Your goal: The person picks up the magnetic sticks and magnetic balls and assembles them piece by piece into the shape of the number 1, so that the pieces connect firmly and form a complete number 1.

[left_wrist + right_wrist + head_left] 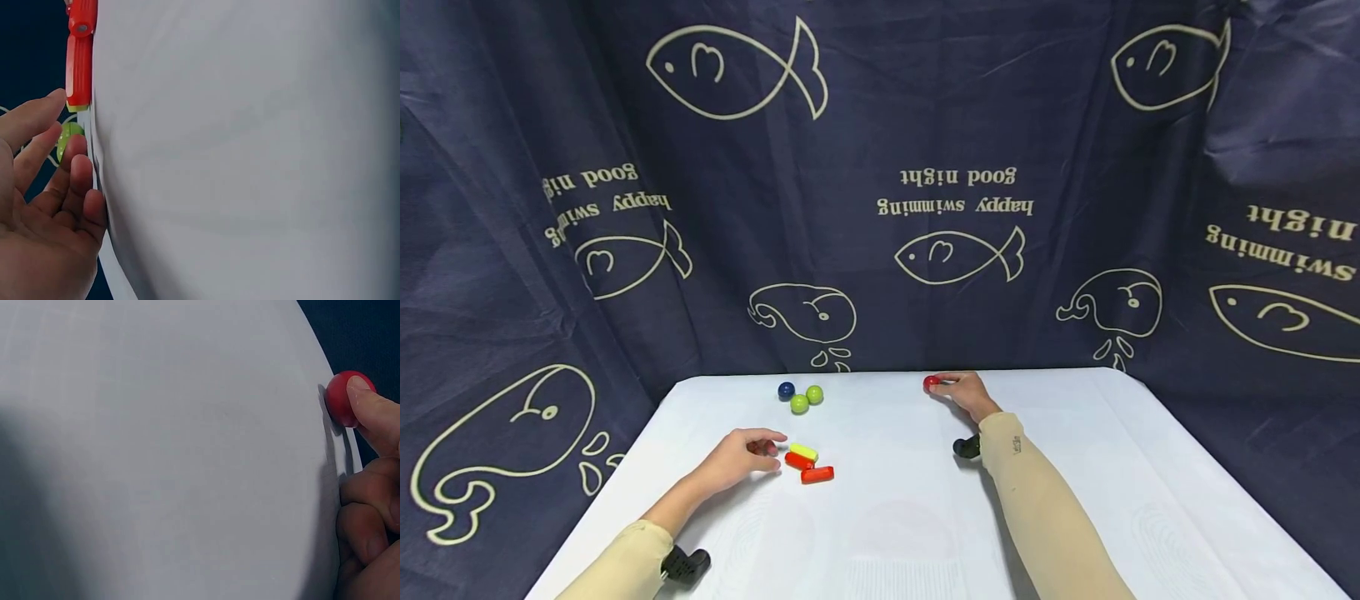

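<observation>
At the far side of the table, my right hand [972, 395] pinches a red ball [929, 382] between thumb and fingers. The right wrist view shows the thumb on the red ball [340, 397], with the other fingers curled against the white surface. My left hand [736, 460] rests at the left, fingers loosely bent and holding nothing. Just beyond its fingertips lie a short yellow stick-shaped piece [803, 452] and two short red ones, one [798, 460] beside the yellow and the other [817, 474] closer to me. Their exact kind is unclear.
Behind the sticks sit a dark blue ball [786, 391] and two green balls [799, 404], close together near the back edge. The white-covered table [895, 500] ends at a dark blue curtain [880, 325] with fish drawings. Black wrist devices [685, 567] are strapped to both forearms.
</observation>
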